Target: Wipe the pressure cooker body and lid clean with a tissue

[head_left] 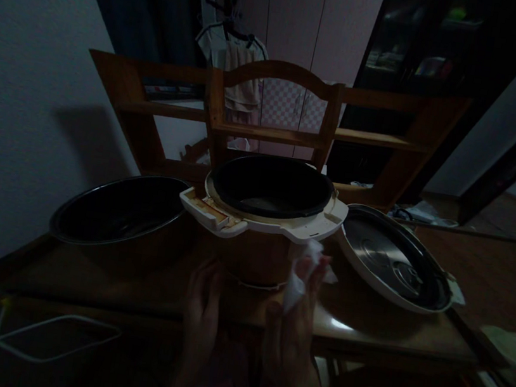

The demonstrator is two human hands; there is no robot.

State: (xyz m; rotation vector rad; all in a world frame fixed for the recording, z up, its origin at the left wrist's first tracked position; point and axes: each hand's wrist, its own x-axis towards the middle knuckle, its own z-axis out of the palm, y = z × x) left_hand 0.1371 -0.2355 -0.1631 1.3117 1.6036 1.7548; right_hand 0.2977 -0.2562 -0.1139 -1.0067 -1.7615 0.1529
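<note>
On one wooden table (147,296) we are counting three large pieces standing in a row: one cooker body (257,251) in the middle, one dark pot (121,213) to our left and one round lid (388,256) to our right. The cooker body is sitting upright, its dark round mouth facing up inside one pale rim with projecting parts at both sides. The pot is opening upward just beside it, and the lid is lying with its shiny metal inner face up, near the rim's right end.

We are using two hands. Our right hand (291,329) is holding one white wipe (296,282), bunched around the fingers and pressed between them and the thumb, just in front of the cooker body; we are not able to tell whether it is touching the wall. Our left hand (204,295) is hovering or resting near the front of the base, fingers bending forward close together; the tips are sinking into shadow, so we cannot tell how they are gripping.

Behind, one wooden shelf unit (266,134) is rising, and at lower left one white cord (68,317) is looping.
</note>
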